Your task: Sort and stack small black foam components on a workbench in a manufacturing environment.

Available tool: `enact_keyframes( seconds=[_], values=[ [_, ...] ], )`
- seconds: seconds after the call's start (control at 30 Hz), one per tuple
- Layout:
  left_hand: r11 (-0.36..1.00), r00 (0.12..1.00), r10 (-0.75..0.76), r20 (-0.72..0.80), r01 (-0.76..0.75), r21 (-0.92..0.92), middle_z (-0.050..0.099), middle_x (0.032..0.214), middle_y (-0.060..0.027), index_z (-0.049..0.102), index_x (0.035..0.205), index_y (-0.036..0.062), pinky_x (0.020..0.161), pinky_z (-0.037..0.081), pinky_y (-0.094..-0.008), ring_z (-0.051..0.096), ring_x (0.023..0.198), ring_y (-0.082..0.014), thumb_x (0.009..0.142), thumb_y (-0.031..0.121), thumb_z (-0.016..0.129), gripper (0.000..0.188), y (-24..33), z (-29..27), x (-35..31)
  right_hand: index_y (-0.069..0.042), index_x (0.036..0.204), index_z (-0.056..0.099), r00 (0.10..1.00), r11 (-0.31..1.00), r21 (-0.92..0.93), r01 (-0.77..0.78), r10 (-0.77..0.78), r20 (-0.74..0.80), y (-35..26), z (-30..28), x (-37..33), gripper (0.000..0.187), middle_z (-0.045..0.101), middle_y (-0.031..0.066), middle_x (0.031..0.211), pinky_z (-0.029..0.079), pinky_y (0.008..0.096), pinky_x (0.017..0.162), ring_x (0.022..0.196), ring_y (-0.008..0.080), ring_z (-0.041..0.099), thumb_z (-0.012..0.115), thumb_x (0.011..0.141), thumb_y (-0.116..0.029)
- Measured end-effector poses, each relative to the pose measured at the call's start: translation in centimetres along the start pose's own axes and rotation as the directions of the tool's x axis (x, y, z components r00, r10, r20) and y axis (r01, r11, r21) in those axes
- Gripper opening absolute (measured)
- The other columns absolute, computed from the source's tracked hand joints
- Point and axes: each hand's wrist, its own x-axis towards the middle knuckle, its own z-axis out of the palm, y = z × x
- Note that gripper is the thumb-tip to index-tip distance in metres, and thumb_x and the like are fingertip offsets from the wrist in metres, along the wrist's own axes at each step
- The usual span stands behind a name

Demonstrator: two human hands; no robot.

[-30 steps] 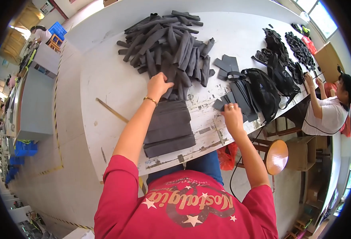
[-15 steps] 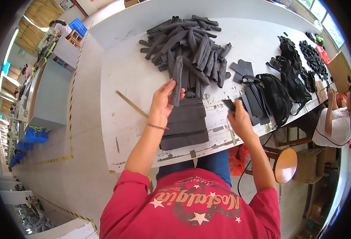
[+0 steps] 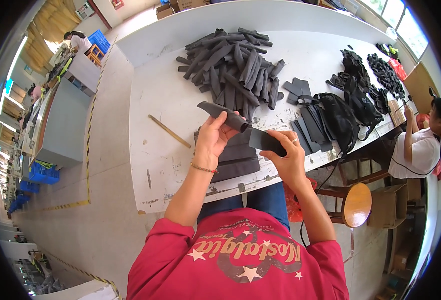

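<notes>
My left hand (image 3: 218,136) is closed round a dark grey fabric tube (image 3: 221,115), which slants down to the right. Between the thumb and fingers of my right hand (image 3: 286,155) is a flat dark panel (image 3: 267,142), its left end close to the tube's right end; whether they touch I cannot tell. Below both hands, flat dark fabric pieces (image 3: 236,167) lie stacked near the table's front edge. Beyond them rises a large heap of similar fabric tubes (image 3: 230,65).
On the white table (image 3: 155,160) a wooden stick (image 3: 169,131) lies left of the stack. To the right are dark panels (image 3: 310,127), a black bag (image 3: 338,120) and black straps (image 3: 355,67). A round stool (image 3: 357,205) and a seated person (image 3: 418,145) are at the right.
The tube in my left hand has turned from upright to slanting. My right hand has come left from beside the panels, bringing a dark panel to the tube's end.
</notes>
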Motion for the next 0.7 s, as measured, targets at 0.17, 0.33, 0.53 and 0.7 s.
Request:
enact_keyframes(
  seconds=[0.17, 0.33, 0.53, 0.7],
  values=[
    [1.0, 1.0, -0.008, 0.026, 0.008, 0.006, 0.065, 0.114, -0.0219, 0.053, 0.116, -0.0012, 0.089, 0.058, -0.0463, 0.068, 0.102, -0.0345, 0.097, 0.013, 0.059, 0.024, -0.2, 1.0, -0.9, -0.008, 0.098, 0.072, 0.95, 0.936, -0.256, 0.243, -0.283, -0.13, -0.6, 0.9, 0.5, 0.031, 0.063, 0.0033, 0.089, 0.044, 0.0363, 0.078, 0.086, 0.024, 0.058, 0.082, 0.068, -0.007],
    [0.999, 0.999, -0.03, 0.03, 0.03, 0.021, 0.066, 0.115, -0.0211, 0.051, 0.115, 0.0004, 0.088, 0.059, -0.0454, 0.069, 0.101, -0.0302, 0.097, 0.01, 0.058, 0.021, -0.3, 1.6, -1.5, -0.009, 0.096, 0.072, 0.876, 0.839, -0.424, 0.342, -0.447, -0.179, -0.2, 1.0, 0.9, 0.028, 0.062, 0.0004, 0.089, 0.041, 0.0368, 0.078, 0.083, 0.0214, 0.058, 0.079, 0.069, -0.008],
    [0.995, 0.995, 0.068, 0.076, -0.073, 0.064, 0.066, 0.115, -0.0202, 0.051, 0.116, 0.0008, 0.086, 0.059, -0.045, 0.069, 0.098, -0.0289, 0.097, 0.011, 0.06, 0.023, -0.8, 3.6, -3.1, -0.006, 0.1, 0.069, 0.834, 0.768, -0.519, 0.376, -0.524, -0.17, -1.0, 1.8, 1.2, 0.031, 0.06, 0.0016, 0.093, 0.041, 0.0384, 0.08, 0.085, 0.0217, 0.059, 0.077, 0.07, -0.009],
    [0.974, 0.97, 0.211, 0.125, -0.219, 0.058, 0.067, 0.112, -0.0185, 0.051, 0.12, 0.0013, 0.086, 0.057, -0.039, 0.068, 0.1, -0.026, 0.096, 0.016, 0.064, 0.03, -0.9, 5.1, -4.0, -0.005, 0.119, 0.061, 0.912, 0.902, -0.317, 0.293, -0.363, -0.192, -2.1, 3.5, 1.2, 0.052, 0.058, 0.0116, 0.106, 0.042, 0.0433, 0.084, 0.093, 0.0311, 0.057, 0.079, 0.071, -0.01]
  ],
)
